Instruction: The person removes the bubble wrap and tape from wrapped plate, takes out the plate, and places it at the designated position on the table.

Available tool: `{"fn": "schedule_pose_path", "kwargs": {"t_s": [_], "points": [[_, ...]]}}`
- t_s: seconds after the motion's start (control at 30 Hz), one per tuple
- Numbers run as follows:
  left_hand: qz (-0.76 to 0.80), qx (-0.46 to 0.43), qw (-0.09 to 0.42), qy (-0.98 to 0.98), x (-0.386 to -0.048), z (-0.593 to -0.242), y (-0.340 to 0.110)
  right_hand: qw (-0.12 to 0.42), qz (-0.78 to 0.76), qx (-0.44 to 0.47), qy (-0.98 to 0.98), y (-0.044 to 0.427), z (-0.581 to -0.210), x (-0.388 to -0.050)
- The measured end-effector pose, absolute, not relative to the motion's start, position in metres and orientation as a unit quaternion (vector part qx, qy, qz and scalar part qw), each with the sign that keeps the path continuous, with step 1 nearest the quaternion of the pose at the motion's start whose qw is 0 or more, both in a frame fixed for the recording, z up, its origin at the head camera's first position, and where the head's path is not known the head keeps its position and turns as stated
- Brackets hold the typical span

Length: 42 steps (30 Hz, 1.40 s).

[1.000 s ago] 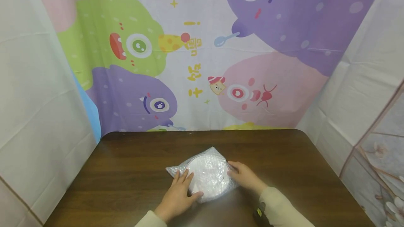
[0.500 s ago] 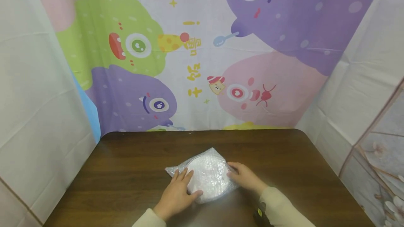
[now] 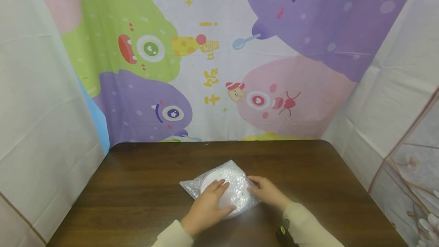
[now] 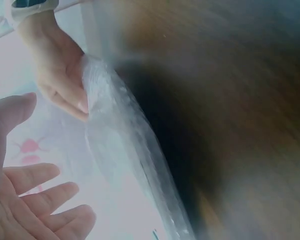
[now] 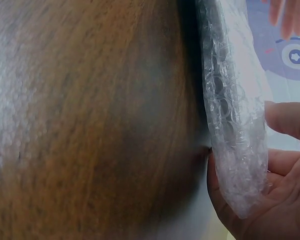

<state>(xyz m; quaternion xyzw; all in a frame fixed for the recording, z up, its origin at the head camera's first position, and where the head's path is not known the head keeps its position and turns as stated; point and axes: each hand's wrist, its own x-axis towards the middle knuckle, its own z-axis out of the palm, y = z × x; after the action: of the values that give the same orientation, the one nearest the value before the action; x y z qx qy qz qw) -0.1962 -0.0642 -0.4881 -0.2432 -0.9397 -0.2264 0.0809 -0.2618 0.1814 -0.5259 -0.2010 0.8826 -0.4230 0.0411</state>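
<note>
A flat round white thing wrapped in a bubble wrap bag (image 3: 238, 188) lies near the front middle of the dark wooden table (image 3: 144, 186). My right hand (image 3: 269, 193) grips its right edge. In the right wrist view, the thumb is on top of the bubble wrap (image 5: 235, 105) and fingers curl beneath it. My left hand (image 3: 208, 209) is over the package's left part with fingers spread and loosely bent. In the left wrist view that hand (image 4: 37, 202) appears clear of the wrap and holds nothing. What is inside the wrapping shows only as a disc.
A cartoon-printed curtain (image 3: 212, 60) hangs behind the table's far edge. Pale cloth walls (image 3: 37, 98) close in the left and right sides. A dark band with a yellow-green mark (image 3: 282, 231) is at the right wrist.
My left hand has left the package's left edge and moved right, over its top. The right hand keeps its grip, and the package has hardly moved.
</note>
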Motion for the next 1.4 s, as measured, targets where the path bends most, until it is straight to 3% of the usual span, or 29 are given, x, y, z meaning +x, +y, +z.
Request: {"fn": "schedule_pose_path", "kwargs": {"t_s": [0.5,1.4], "points": [[-0.147,-0.3,0.121,-0.935,-0.2,-0.494,-0.032,0.041,-0.412,-0.205,0.887,0.182,-0.526,-0.263],[-0.126,-0.263,0.126,-0.948,-0.206,-0.497,-0.018,0.033,-0.446,-0.248,0.86,0.187,-0.528,-0.265]]}}
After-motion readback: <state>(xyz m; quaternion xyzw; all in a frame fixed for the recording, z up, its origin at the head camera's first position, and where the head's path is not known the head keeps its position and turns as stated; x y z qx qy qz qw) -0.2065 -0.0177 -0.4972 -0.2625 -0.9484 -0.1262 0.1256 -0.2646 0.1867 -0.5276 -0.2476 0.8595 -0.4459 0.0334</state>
